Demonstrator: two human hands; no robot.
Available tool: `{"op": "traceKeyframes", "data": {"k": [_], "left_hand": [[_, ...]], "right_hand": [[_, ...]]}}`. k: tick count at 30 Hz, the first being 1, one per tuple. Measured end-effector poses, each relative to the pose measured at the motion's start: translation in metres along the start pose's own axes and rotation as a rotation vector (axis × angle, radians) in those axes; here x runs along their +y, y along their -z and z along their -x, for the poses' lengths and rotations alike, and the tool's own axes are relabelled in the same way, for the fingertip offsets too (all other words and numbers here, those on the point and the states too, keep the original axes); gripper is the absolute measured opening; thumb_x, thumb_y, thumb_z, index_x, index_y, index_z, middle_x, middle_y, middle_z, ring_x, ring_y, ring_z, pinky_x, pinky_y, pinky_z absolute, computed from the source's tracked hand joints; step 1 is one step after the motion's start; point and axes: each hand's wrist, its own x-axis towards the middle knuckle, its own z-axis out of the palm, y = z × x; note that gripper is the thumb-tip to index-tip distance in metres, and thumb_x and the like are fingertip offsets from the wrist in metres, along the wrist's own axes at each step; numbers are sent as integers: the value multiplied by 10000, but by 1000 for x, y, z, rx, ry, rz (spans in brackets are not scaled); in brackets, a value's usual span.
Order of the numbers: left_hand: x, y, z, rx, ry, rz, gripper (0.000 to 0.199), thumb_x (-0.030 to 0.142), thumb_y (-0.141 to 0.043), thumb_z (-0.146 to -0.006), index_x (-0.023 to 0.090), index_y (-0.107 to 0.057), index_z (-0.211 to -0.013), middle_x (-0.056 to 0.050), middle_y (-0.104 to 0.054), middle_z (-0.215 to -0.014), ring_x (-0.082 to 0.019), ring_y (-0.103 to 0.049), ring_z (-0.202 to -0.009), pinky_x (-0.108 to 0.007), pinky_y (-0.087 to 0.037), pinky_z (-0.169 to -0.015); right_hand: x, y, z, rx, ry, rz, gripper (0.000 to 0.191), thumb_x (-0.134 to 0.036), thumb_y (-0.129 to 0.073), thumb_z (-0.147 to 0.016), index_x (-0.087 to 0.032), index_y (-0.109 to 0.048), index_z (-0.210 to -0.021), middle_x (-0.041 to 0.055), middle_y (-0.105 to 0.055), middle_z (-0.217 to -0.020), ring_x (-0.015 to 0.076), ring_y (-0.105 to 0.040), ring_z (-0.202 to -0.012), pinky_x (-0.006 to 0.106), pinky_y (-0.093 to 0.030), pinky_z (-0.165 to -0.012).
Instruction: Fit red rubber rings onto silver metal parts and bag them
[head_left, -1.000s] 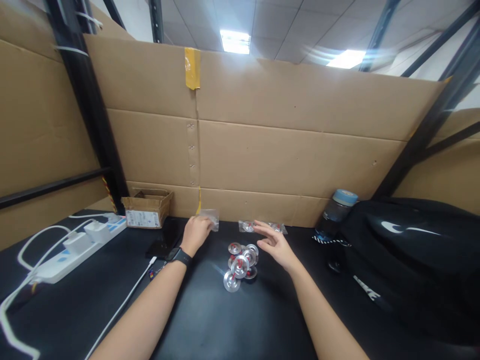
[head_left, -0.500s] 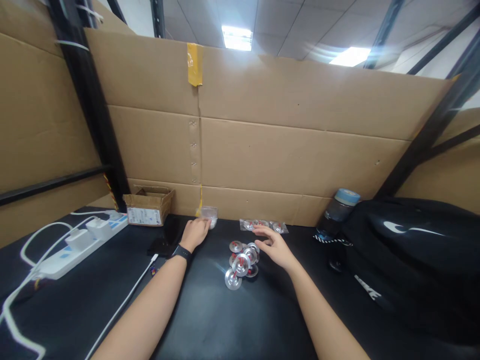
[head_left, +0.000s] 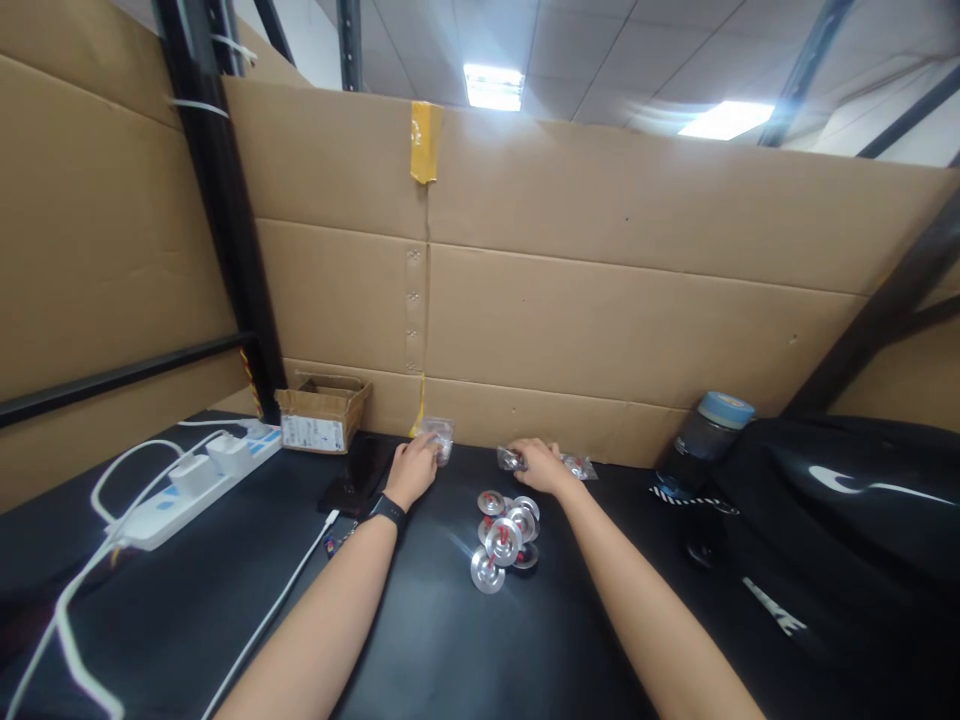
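Snagging the pile of discs point(head_left: 504, 542) looks like the main risk: they overlap mid-bench point(head_left: 435, 640), maybe loose, just nearside of the right hand point(head_left: 541, 467). A low pull toward the near edge could clip and scatter them. Right fingers curl over the row of packets point(head_left: 579, 466) at the far edge; can't tell if they've closed on one. Slick film could slip. Left hand point(head_left: 412, 470) touches a clear bag point(head_left: 441, 440), also far edge; grip hidden. Cable point(head_left: 277, 605) near the watch point(head_left: 391, 513) could catch.
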Motion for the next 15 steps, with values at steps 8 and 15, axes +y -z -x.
{"op": "traceKeyframes", "data": {"k": [8,15], "left_hand": [[9,17,2,67,3,85,385,43,-477,-850,235,-704,-1095,-76,-648,-1327,-248,-587,-1203,-398,-376,-983],[58,37,2,186,-62,610,242,284,-474,-978,218,-632,-1148,-84,-684,-1184,-230,-635,-1105,-382,-453,-996]], "right_hand": [[-6,5,-14,9,-26,32,232,-184,-658,-815,-189,-742,-1031,144,-758,-1024,299,-670,-1022,410,-373,-953],[-19,29,10,182,71,-275,217,-247,-620,-889,-207,-719,-1078,67,-767,-992,192,-696,-884,275,-487,-820]]}}
